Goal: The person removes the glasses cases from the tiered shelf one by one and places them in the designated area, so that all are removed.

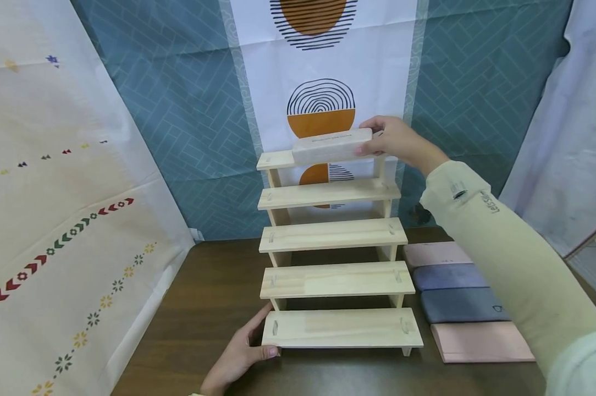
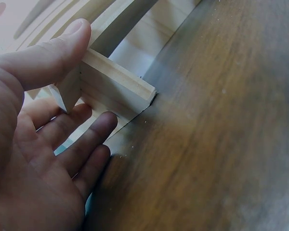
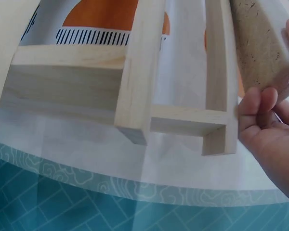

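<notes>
A stepped wooden display rack (image 1: 335, 280) with several shelves stands on the brown table. On its top shelf lies a pale, long glasses case (image 1: 330, 144) with small print. My right hand (image 1: 389, 140) grips the right end of this case between thumb and fingers. The right wrist view shows the case (image 3: 265, 43) as beige and speckled, beside the rack's top board. At the lower left corner of the rack, my left hand (image 1: 243, 346) holds the end of the bottom shelf, thumb at its front edge. In the left wrist view, the other fingers (image 2: 84, 149) bend loosely beside the rack's leg.
Right of the rack, a pink case (image 1: 481, 341), a dark blue case (image 1: 461, 305), a lighter blue case (image 1: 446, 276) and another pink case (image 1: 434, 254) lie in a row. Patterned cloth (image 1: 179, 110) hangs behind; white cloth (image 1: 70, 220) borders the left.
</notes>
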The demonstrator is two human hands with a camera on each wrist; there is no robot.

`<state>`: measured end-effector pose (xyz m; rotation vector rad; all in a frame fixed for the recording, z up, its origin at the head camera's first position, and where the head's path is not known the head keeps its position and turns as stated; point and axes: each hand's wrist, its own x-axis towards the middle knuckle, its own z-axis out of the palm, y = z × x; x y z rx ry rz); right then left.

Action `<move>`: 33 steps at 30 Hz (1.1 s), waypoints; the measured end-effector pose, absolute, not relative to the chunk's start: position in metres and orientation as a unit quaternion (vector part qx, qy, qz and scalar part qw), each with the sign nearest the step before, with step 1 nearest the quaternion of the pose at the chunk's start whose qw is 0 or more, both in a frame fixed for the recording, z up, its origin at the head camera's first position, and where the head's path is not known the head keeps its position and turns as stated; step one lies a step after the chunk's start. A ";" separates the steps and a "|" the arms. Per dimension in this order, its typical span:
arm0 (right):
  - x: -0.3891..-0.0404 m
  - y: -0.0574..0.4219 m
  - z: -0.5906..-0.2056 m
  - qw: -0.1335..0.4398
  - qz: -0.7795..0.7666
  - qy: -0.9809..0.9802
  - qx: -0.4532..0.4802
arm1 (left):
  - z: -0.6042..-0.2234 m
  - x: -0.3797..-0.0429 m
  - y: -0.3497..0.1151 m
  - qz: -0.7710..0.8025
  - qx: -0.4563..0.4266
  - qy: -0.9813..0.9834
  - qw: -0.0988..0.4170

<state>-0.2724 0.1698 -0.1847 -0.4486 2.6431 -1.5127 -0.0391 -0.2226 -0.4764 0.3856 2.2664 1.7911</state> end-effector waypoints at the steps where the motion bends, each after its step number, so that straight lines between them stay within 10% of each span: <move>1: -0.271 0.171 -0.184 0.030 -0.489 0.859 -0.146 | -0.477 -0.040 -0.222 0.610 0.133 0.773 0.113; 33: -0.252 0.238 -0.203 0.016 -0.528 0.841 -0.120 | -0.478 -0.040 -0.222 0.605 0.132 0.778 0.105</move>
